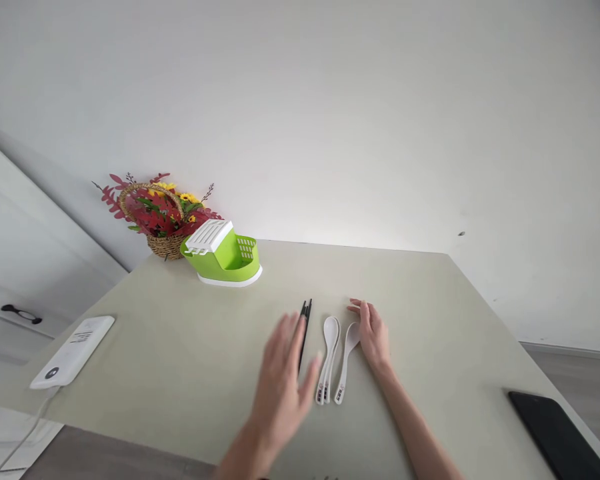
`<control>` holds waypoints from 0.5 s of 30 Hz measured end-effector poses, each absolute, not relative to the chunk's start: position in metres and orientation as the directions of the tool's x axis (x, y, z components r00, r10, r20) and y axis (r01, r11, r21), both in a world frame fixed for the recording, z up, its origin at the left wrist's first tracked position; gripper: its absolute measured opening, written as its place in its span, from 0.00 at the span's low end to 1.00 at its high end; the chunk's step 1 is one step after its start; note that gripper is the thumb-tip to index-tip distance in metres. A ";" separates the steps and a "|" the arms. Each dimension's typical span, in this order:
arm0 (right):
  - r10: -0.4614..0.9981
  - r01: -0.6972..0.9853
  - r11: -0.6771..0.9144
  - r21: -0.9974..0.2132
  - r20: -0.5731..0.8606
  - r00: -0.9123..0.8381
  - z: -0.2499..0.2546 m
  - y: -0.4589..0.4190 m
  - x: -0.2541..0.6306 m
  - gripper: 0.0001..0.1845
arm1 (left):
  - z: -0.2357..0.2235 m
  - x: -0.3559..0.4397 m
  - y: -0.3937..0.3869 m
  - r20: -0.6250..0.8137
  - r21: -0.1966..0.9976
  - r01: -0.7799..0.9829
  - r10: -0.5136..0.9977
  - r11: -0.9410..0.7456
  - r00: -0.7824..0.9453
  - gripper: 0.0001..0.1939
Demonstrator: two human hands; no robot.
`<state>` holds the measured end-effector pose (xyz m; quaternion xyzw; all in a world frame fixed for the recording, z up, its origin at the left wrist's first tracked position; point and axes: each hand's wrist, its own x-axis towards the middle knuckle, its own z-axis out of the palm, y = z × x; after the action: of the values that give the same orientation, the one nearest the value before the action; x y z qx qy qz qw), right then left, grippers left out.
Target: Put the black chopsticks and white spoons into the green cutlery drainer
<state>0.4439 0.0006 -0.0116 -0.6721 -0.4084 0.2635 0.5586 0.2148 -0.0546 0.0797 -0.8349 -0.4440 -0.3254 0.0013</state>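
My left hand (283,383) hovers over the table, fingers stretched out and a little blurred, holding nothing; it partly covers a pair of black chopsticks (305,317). Just right of them lie white spoons (330,357) side by side, bowls pointing away from me. My right hand (373,333) rests flat on the beige table (190,360) with fingers spread, its thumb side touching the bowl of the rightmost spoon (347,360).
A green and white cutlery holder (223,257) stands at the back left, in front of a wicker flower basket (160,220). A white device with a cable (73,352) lies near the left edge. A black phone (560,437) lies at the front right corner.
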 end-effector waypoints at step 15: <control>0.799 0.112 -0.017 -0.994 0.054 0.599 -0.023 0.006 0.455 0.29 | 0.172 0.061 0.201 0.433 0.075 0.961 0.877 -0.268 0.211 0.29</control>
<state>0.4546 0.0065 -0.0231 -0.6550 -0.3478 0.2821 0.6087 0.0613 0.2009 0.1720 -0.7709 -0.5958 -0.1992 0.1052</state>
